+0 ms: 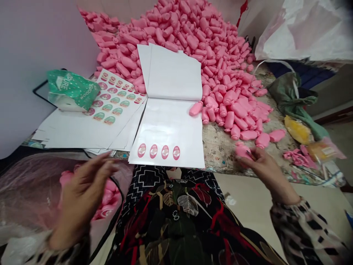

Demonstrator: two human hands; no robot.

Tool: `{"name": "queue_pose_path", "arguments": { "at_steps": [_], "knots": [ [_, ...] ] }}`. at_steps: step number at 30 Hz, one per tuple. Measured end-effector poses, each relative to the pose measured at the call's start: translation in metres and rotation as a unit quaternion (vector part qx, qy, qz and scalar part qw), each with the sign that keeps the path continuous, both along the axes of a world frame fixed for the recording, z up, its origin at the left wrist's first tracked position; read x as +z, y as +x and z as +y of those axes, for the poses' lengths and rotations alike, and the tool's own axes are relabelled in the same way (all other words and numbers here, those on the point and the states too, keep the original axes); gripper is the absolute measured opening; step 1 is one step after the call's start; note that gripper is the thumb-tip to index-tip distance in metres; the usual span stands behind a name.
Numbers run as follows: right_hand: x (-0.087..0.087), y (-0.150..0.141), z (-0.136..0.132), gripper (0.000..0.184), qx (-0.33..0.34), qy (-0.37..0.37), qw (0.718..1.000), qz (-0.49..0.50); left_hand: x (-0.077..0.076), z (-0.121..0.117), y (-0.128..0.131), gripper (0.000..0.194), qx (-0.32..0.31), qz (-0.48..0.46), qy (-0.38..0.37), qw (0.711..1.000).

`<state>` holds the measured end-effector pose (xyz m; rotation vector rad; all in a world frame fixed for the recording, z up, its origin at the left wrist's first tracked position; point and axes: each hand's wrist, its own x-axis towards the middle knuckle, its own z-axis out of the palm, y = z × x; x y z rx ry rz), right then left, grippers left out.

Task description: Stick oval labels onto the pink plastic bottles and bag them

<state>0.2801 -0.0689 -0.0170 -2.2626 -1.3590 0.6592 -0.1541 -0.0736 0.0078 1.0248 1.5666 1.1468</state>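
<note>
A pink bottle (242, 150) is pinched between the fingers of the right hand (260, 162) at the near edge of the table (220, 147), right of the sticker sheet (171, 127). The left hand (84, 187) is raised over a bag (109, 195) of pink pieces, its fingers spread and holding nothing. Four oval stickers (164, 152) line the sheet's near end; a loose bottle (195, 109) lies on its right edge. Beyond rises a heap (190, 33) of pink bottles. Left of the sheet, a green packet (73, 90) rests on papers (74, 129).
</note>
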Motion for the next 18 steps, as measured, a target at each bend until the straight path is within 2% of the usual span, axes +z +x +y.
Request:
{"name": "queue_pose_path", "arguments": {
  "at_steps": [1,2,4,5,8,10,12,13,16,18],
  "knots": [
    [0.004,-0.022,0.001,0.039,0.02,0.032,0.994,0.1,-0.001,0.005,0.019,0.031,-0.037,0.034,0.002,0.999],
    [0.008,-0.047,0.002,0.039,0.052,0.046,0.978,0.199,-0.003,0.009,0.037,0.033,-0.108,0.01,-0.022,0.994],
    [0.015,-0.099,0.005,0.034,0.128,0.043,0.932,0.337,-0.008,0.017,0.069,0.047,-0.228,-0.095,-0.064,0.967],
    [0.017,-0.123,0.007,0.031,0.161,0.04,0.914,0.371,-0.011,0.02,0.083,0.053,-0.263,-0.163,-0.08,0.948],
    [0.018,-0.172,0.01,0.028,0.258,0.042,0.875,0.408,-0.019,0.024,0.105,0.05,-0.257,-0.327,-0.127,0.9],
    [0.016,-0.18,0.011,0.031,0.31,0.058,0.873,0.373,-0.022,0.024,0.104,0.042,-0.229,-0.377,-0.154,0.884],
    [0.012,-0.173,0.012,0.037,0.327,0.064,0.897,0.291,-0.023,0.025,0.096,0.035,-0.194,-0.381,-0.165,0.889],
    [0.01,-0.166,0.014,0.036,0.322,0.063,0.915,0.236,-0.023,0.025,0.09,0.033,-0.173,-0.366,-0.163,0.9],
    [0.003,-0.148,0.024,0.033,0.296,0.067,0.952,0.048,-0.025,0.025,0.077,0.029,-0.139,-0.228,-0.129,0.955],
    [-0.001,-0.143,0.032,0.03,0.296,0.084,0.95,-0.045,-0.026,0.026,0.075,0.026,-0.178,-0.062,-0.083,0.978]
  ]
}}
